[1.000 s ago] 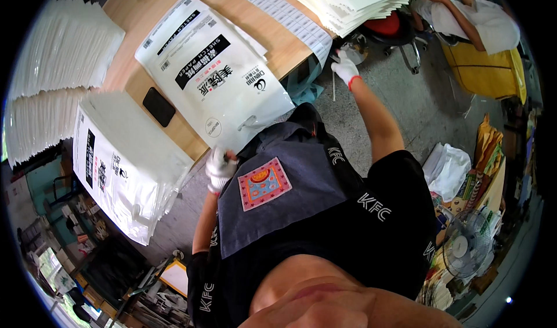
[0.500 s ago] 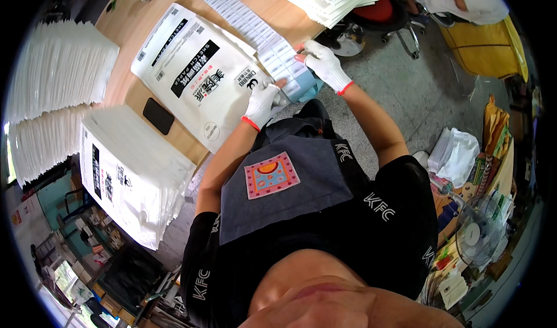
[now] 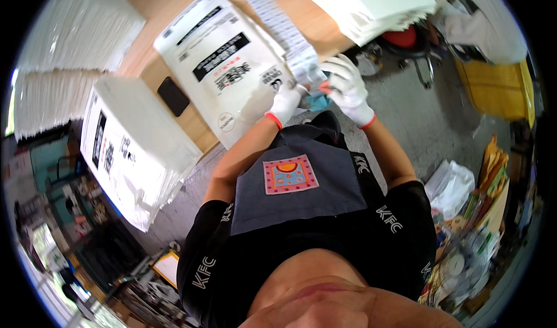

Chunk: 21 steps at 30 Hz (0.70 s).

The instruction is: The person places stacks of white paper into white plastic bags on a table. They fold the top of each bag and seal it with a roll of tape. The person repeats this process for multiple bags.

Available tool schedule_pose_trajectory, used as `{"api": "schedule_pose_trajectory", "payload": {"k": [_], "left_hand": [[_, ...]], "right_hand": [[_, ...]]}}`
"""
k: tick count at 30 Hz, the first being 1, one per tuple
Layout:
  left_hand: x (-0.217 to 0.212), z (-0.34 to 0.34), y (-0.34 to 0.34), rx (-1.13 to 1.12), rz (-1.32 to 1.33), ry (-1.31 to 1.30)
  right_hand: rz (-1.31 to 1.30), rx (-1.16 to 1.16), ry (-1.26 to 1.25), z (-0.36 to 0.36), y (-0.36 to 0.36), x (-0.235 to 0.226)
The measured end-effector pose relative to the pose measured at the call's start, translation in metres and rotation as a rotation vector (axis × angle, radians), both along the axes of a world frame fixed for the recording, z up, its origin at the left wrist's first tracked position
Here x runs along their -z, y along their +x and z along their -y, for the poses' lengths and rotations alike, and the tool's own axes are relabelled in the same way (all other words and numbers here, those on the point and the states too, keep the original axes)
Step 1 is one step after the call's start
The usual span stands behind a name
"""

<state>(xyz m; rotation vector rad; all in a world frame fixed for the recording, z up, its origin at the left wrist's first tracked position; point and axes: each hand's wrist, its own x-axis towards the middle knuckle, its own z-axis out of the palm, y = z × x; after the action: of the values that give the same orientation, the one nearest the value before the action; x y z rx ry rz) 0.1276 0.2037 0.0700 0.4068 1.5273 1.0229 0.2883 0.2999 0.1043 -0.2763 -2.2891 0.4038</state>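
Working at the near edge of the wooden counter (image 3: pixel 325 35), both gloved hands meet over the end of a long label strip (image 3: pixel 278 23). The left hand (image 3: pixel 285 103) has its fingers curled, pinching the strip's lower end against the top bag (image 3: pixel 223 67) of a stack of white printed bags. The right hand (image 3: pixel 347 87) is cupped just beside it, fingers bent round something teal and orange that is mostly hidden, so its kind cannot be told. The strip runs from the hands up and away across the counter. A dark phone (image 3: pixel 173 96) lies on the wood left of that stack. Further left a second bag stack (image 3: pixel 130 154) hangs past the counter's edge, with piles of white sheets (image 3: pixel 69 55) beyond. Cream sheets (image 3: pixel 377 6) sit to the upper right, above a red stool (image 3: pixel 406 40) on the floor. Another person's sleeve (image 3: pixel 487 23) shows at the far right.
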Motion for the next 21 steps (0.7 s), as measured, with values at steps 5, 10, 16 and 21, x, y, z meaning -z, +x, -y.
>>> {"api": "schedule_pose_trajectory", "payload": {"k": [5, 10, 16, 21], "left_hand": [[0.027, 0.096, -0.059, 0.257, -0.639, 0.214], [0.128, 0.258, -0.116, -0.076, 0.207, -0.323], [0.096, 0.206, -0.099, -0.818, 0.487, 0.179], [0.090, 0.226, -0.074, -0.577, -0.032, -0.029]], "right_hand": [[-0.020, 0.149, -0.785, 0.002, -0.022, -0.002], [0.122, -0.056, -1.184, 0.006, -0.102, -0.008], [0.214, -0.404, -1.440, 0.002, -0.242, 0.044], [0.512, -0.239, -1.244, -0.003, -0.336, 0.072]]}}
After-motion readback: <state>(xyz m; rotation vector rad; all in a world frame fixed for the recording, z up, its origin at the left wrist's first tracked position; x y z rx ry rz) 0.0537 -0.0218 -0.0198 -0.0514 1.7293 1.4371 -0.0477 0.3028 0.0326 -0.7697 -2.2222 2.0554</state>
